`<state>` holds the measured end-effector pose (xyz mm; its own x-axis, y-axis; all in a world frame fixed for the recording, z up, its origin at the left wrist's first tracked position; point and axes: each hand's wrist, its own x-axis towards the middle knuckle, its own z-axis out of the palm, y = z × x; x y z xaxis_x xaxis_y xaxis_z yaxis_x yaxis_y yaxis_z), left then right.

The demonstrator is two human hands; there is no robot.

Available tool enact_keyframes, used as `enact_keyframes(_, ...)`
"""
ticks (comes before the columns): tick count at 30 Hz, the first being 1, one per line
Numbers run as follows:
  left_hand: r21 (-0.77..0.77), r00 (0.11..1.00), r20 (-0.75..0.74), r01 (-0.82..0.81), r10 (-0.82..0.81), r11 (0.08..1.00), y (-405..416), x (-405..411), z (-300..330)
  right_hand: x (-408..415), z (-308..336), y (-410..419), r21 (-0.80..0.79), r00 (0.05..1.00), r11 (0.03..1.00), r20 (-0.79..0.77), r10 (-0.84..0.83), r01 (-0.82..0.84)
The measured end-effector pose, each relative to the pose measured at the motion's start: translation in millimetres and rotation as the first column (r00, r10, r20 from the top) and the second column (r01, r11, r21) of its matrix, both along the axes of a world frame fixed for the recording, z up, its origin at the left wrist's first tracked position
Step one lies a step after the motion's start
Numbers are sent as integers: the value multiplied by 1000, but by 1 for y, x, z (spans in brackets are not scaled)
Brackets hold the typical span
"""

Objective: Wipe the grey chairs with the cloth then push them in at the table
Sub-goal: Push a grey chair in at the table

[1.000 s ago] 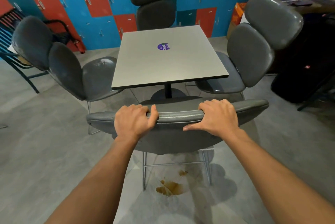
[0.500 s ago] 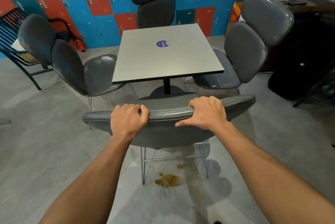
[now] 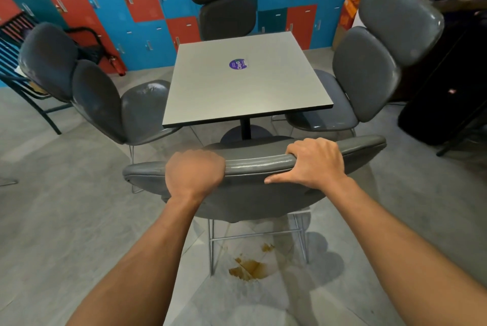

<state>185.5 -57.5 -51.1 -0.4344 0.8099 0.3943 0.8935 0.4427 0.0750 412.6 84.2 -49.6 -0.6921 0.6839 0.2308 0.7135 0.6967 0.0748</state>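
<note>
Staff break room, wall of red and blue lockers (image 3: 147, 6), café table (image 3: 245, 83), grey chairs (image 3: 379, 62)

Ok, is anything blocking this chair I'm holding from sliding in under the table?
Nothing visible does. Both hands grip the chair back; only the table post stands ahead.

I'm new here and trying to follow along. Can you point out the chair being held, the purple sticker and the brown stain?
near grey chair (image 3: 263, 165): head view, top edge of its backrest.
purple sticker (image 3: 238, 64): head view, its middle, on the tabletop.
brown stain (image 3: 249, 269): head view, largest patch, on the floor.
</note>
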Motion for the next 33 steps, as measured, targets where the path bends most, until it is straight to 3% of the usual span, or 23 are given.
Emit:
enact_keyframes(17, -33, 1000, 28, 12, -11, 999, -10, 4, -3, 3, 6, -11, -68, 1000, 998, -3, -12, 12)
enact_keyframes(33, -47, 1000, 17, -9, 9, 999, -1, 0, -5, 2, 0, -3, 8, 1000, 1000, -21, -4, 4)
